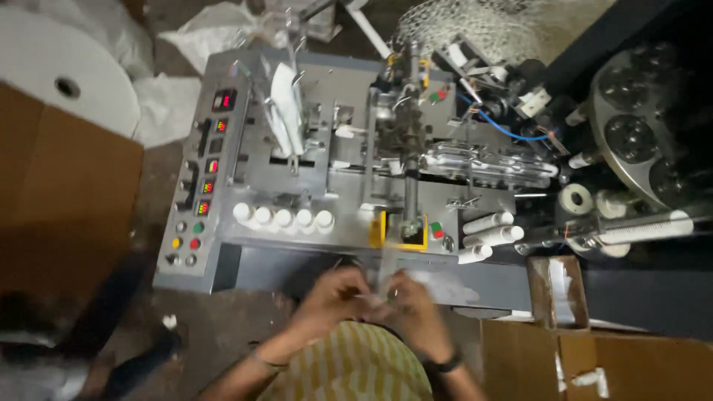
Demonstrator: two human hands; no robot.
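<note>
My left hand (pixel 333 291) and right hand (pixel 410 303) meet just under the front edge of the grey machine (pixel 297 148), fingers curled in on a small pale piece (pixel 375 295) between them. It's blurred, so I can't tell what it is or how tight the grip is.

Containers: open cardboard box (pixel 557 293) at my right, against the machine's side, w/ white stuff inside, too small to make out. Bigger carton (pixel 639 364) below it, one white tube (pixel 590 380) on its flap. Row of white caps (pixel 282 217) sits on the deck near the front edge; white tubes (pixel 490 234) lie right of that.

Room: tight. Brown board (pixel 67 200) on my left, floor strip (pixel 215 327) between it & me.
</note>
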